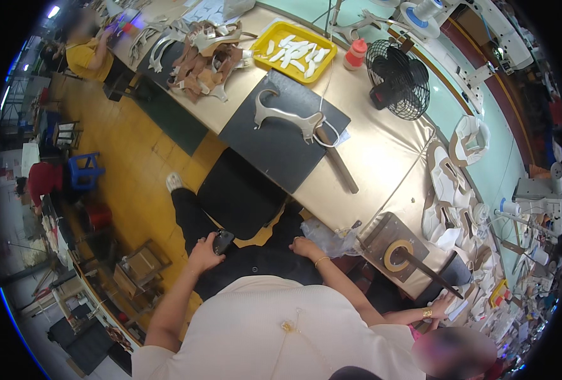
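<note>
Sitting by the worktop (382, 152), the left hand (205, 252) grips a small dark thing, maybe a phone (223, 241), on the lap. The right hand (304, 247) rests loose. The phone could slip off the knee.

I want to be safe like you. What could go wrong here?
The phone sits loosely in the left hand over the lap, so it might slip to the floor. The hammer lies across the dark mat's corner near the table edge and could get knocked off onto legs.
</note>
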Demonstrator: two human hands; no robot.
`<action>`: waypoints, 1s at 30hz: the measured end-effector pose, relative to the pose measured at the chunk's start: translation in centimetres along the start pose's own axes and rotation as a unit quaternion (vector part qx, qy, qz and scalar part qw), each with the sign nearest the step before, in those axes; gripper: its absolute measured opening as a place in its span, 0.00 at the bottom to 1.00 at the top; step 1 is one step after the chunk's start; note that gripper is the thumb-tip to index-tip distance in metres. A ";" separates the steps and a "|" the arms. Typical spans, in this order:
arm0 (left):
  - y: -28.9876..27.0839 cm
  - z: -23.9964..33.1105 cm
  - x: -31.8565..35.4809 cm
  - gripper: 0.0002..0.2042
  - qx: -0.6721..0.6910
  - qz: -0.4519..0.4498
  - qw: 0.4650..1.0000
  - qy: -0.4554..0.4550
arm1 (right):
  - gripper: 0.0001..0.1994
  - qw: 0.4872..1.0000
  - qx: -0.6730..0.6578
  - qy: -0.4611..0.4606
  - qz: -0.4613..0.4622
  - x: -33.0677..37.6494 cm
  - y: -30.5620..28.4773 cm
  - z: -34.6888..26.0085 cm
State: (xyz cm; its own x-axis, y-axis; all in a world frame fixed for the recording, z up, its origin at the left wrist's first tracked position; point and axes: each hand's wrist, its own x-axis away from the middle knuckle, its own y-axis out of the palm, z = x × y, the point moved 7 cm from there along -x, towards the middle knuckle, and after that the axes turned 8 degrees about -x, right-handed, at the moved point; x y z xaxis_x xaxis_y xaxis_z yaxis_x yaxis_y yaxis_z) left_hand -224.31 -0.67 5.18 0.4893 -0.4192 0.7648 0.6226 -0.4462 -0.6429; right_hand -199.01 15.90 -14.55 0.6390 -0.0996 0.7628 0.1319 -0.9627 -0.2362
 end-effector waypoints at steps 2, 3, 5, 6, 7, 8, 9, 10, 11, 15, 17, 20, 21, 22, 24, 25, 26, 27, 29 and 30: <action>-3.3 1.5 -1.4 0.40 0.000 -0.021 1.000 0.014 | 0.20 1.000 0.007 0.002 -0.026 -0.7 -0.8 -0.7; -5.0 2.0 -2.3 0.40 -0.007 -0.033 0.999 0.018 | 0.21 0.999 0.019 0.003 -0.031 -1.0 -1.3 -1.1; -7.5 2.9 -4.3 0.40 -0.003 -0.116 0.992 0.046 | 0.19 1.000 -0.020 0.011 -0.004 -1.4 -3.0 -2.0; -8.6 3.1 -5.2 0.40 -0.009 -0.163 0.985 0.062 | 0.18 0.999 -0.029 0.023 0.007 -1.5 -3.8 -2.4; -9.6 3.5 -6.5 0.40 -0.017 -0.208 0.975 0.077 | 0.18 0.997 -0.074 -0.010 0.028 -1.7 -4.8 -3.5; -10.8 4.2 -8.0 0.41 -0.103 -0.208 0.966 0.113 | 0.17 0.993 -0.108 -0.033 0.044 -1.7 -5.7 -4.6; -11.6 4.7 -9.5 0.40 -0.102 -0.235 0.958 0.131 | 0.17 0.986 -0.142 -0.057 0.058 -1.8 -6.7 -5.7; -13.0 5.3 -11.4 0.39 -0.106 -0.258 0.949 0.149 | 0.15 0.980 -0.165 -0.053 0.095 -1.8 -7.6 -6.7; -14.8 5.8 -13.6 0.39 -0.123 -0.278 0.939 0.160 | 0.14 0.974 -0.189 -0.070 0.107 -2.1 -8.9 -7.9; -22.2 10.0 -20.1 0.36 0.131 -0.385 0.886 0.222 | 0.13 0.909 -0.336 -0.147 0.199 -2.2 -13.5 -12.8; -26.0 12.2 -22.0 0.33 0.305 -0.414 0.818 0.259 | 0.13 0.863 -0.416 -0.170 0.231 -2.2 -15.8 -14.3; -28.1 14.2 -23.9 0.35 0.399 -0.436 0.755 0.283 | 0.12 0.816 -0.482 -0.081 0.309 -3.4 -17.8 -15.2; -28.2 14.6 -24.1 0.36 0.439 -0.438 0.729 0.290 | 0.12 0.821 -0.470 -0.100 0.308 -3.5 -18.3 -16.2; -27.8 15.2 -24.7 0.39 0.470 -0.400 0.722 0.311 | 0.12 0.829 -0.458 -0.103 0.303 -3.9 -18.6 -16.9; -26.5 16.3 -25.5 0.38 0.514 -0.405 0.693 0.302 | 0.14 0.840 -0.450 -0.131 0.274 -4.7 -19.3 -18.5; -25.7 16.8 -26.0 0.38 0.534 -0.402 0.684 0.293 | 0.15 0.835 -0.437 -0.184 0.280 -4.9 -20.0 -19.7; -24.7 17.5 -26.1 0.37 0.529 -0.398 0.683 0.308 | 0.16 0.833 -0.429 -0.213 0.277 -5.2 -20.5 -20.6; -23.9 18.4 -25.8 0.35 0.539 -0.402 0.658 0.339 | 0.17 0.831 -0.422 -0.240 0.270 -5.5 -20.9 -21.6; -21.8 19.6 -25.6 0.33 0.540 -0.409 0.649 0.346 | 0.21 0.803 -0.486 -0.259 0.228 -6.5 -21.0 -23.1; -21.0 19.8 -25.3 0.33 0.524 -0.421 0.647 0.360 | 0.22 0.780 -0.521 -0.273 0.214 -6.7 -21.1 -23.8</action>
State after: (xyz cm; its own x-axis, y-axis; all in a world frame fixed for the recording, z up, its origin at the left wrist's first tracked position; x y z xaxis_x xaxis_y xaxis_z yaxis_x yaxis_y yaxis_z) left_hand -237.63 34.99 0.21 -0.4693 -0.8042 0.3647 0.7407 -0.1336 0.6584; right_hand -224.14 30.89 -0.40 0.7205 -0.6198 0.3108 -0.6876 -0.5805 0.4362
